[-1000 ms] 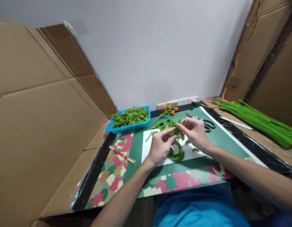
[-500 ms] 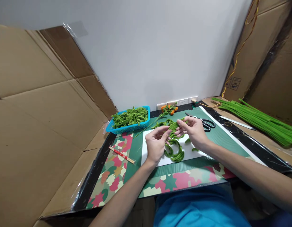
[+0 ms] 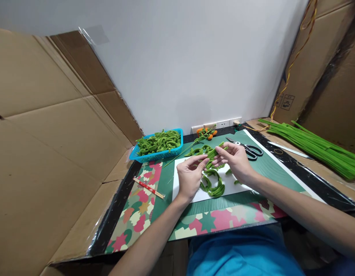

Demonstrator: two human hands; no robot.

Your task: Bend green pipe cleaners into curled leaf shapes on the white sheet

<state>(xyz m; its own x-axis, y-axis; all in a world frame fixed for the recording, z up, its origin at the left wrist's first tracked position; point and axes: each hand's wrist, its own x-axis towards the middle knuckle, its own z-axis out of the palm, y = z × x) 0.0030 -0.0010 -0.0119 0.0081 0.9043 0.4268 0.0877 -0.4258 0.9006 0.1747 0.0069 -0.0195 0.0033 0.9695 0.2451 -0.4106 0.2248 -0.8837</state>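
My left hand (image 3: 190, 177) and my right hand (image 3: 234, 159) meet over a white sheet (image 3: 184, 193). Between them is a small bundle of fuzzy green strips (image 3: 212, 153); each hand pinches one end of it with thumb and fingers. Beneath and around the hands, curled green pieces (image 3: 217, 190) lie on the sheet, some in a ring shape. More curved green pieces (image 3: 204, 148) rest just behind the hands, partly hidden by them.
A blue basket (image 3: 157, 155) of green pieces stands back left. Orange flowers (image 3: 206, 133) lie at the back, black-handled scissors (image 3: 252, 152) right of the hands. Long green stems (image 3: 315, 147) lie far right, beside a metal strip (image 3: 289, 149). Wrapped chopsticks (image 3: 148, 188) are at left.
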